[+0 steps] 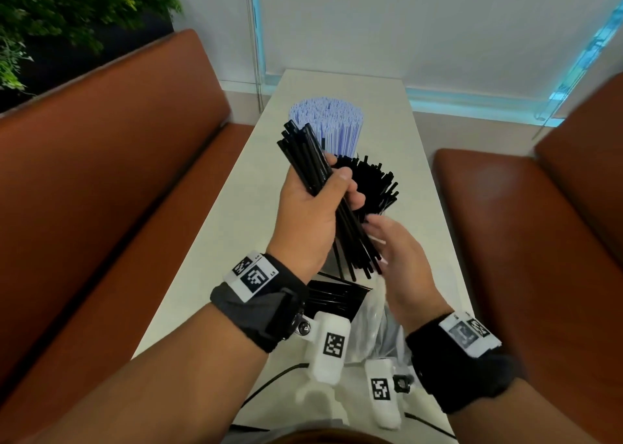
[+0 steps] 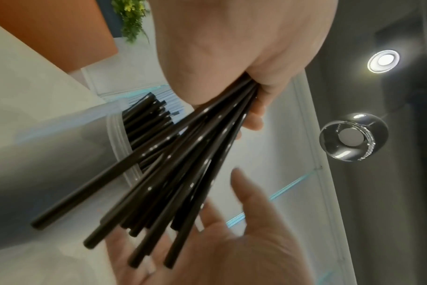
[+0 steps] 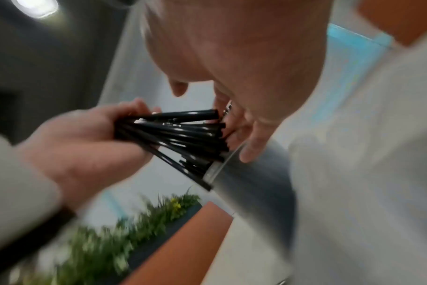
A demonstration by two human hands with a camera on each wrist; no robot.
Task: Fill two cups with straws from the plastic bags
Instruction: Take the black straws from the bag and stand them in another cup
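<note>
Pale counter (image 1: 340,82): my left hand (image 1: 310,214) grips splayed black plastic straws (image 1: 323,187) (loosely), right hand (image 1: 401,258) fingers apart beneath; some may slip out.

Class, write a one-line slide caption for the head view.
Left hand grips a bundle of black straws above a straw-filled cup while the open right hand steadies their lower ends.

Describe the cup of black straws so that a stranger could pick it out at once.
Start at the long pale table between the two orange benches. Two cups stand along its middle: the far one holds blue-and-white striped straws, the nearer one is the cup of black straws, just beyond the left hand. Its all-black straws set it apart.
</note>
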